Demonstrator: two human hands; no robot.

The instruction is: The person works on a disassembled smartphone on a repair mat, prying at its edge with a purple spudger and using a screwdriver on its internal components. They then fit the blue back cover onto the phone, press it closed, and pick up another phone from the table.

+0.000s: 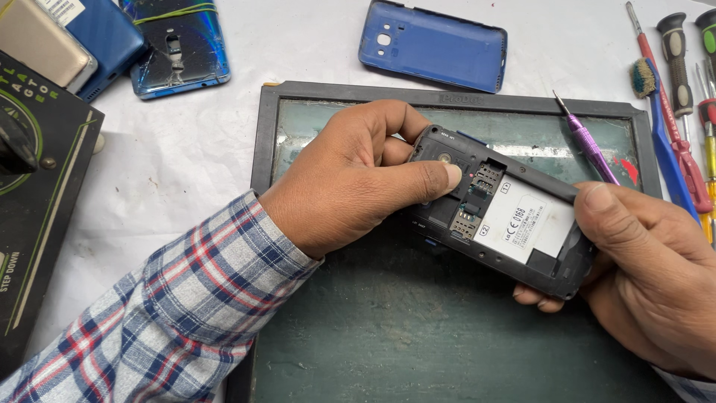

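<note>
A black phone (498, 213) with its back cover off shows a white battery and card slots. It is held a little above a dark green work mat (418, 328). My left hand (350, 179) grips the phone's top end, thumb pressed near the camera. My right hand (641, 276) holds the bottom end, thumb on the edge and fingers underneath. A purple screwdriver (589, 145) sticks up from my right hand, its tip pointing to the back.
The blue back cover (432, 45) lies beyond the mat. A cracked blue phone (179, 48) and other phones (67, 37) lie at the back left, a black box (37, 194) at the left. Screwdrivers and a brush (675, 97) lie along the right edge.
</note>
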